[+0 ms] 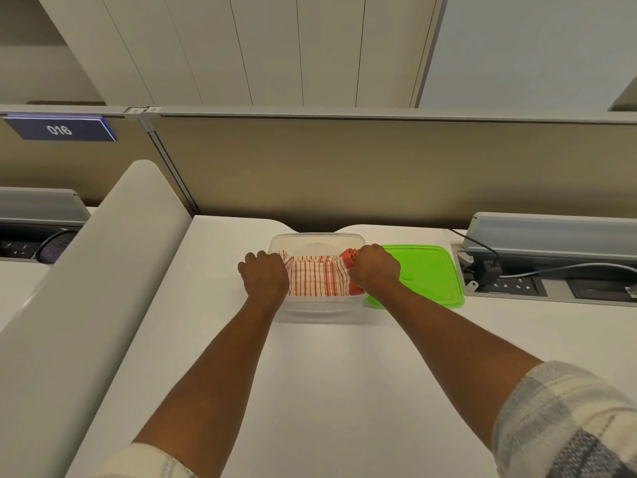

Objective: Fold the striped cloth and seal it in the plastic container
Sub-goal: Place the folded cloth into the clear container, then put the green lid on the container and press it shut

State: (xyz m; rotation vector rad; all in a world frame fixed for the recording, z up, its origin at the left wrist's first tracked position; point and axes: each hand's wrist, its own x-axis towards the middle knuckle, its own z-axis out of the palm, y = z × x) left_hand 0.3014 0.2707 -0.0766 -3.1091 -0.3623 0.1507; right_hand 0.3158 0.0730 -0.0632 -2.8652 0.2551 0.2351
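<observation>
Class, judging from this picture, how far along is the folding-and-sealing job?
Done: the striped cloth is folded and sits in the clear container. In hand: the left hand and right hand grip its ends, tucking it in. Left: the green lid lies on the desk beside the container, not fitted.

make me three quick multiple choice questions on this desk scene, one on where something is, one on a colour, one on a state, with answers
1. Where does the lid lie?
A. on the desk to the right of the container
B. on top of the container
C. left of the container

2. What colour are the stripes of the cloth?
A. blue and white
B. red-orange and white
C. green and black

3. What state is the container in?
A. sealed shut
B. open and empty
C. open, with the cloth going in

Answers:
1. A: the green lid lies flat beside the container's right edge.
2. B: red-orange lines run over white fabric.
3. C: no lid is on it, and the left hand and right hand hold the cloth inside its walls.
</observation>
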